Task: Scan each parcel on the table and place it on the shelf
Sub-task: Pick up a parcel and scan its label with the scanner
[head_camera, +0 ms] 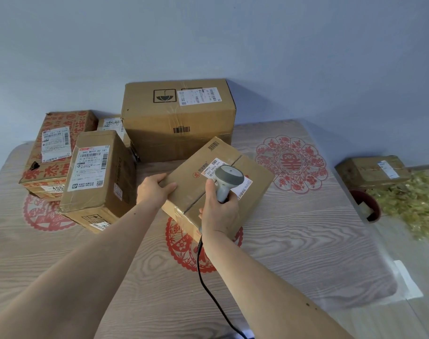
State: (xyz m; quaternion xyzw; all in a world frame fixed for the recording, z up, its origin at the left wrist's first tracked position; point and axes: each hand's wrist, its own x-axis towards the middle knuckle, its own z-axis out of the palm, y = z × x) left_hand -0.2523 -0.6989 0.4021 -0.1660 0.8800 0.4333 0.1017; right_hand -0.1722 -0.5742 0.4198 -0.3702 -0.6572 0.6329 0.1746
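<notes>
Fingers (165, 185) seemingly atop parcel (196, 184) edge

Scanner (227, 182) above parcel (218, 184), table (294, 253)

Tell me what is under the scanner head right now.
The scanner, gripped by the right hand, hangs over the white shipping label on the tilted parcel, which the left hand steadies. The head hides the label's middle, so any barcode there cannot be seen.

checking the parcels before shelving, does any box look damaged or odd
Yes: the red-printed box at the table's left has a torn dark flap on its near left edge, and the big box at the back shows creased, wrinkled tape.
</notes>
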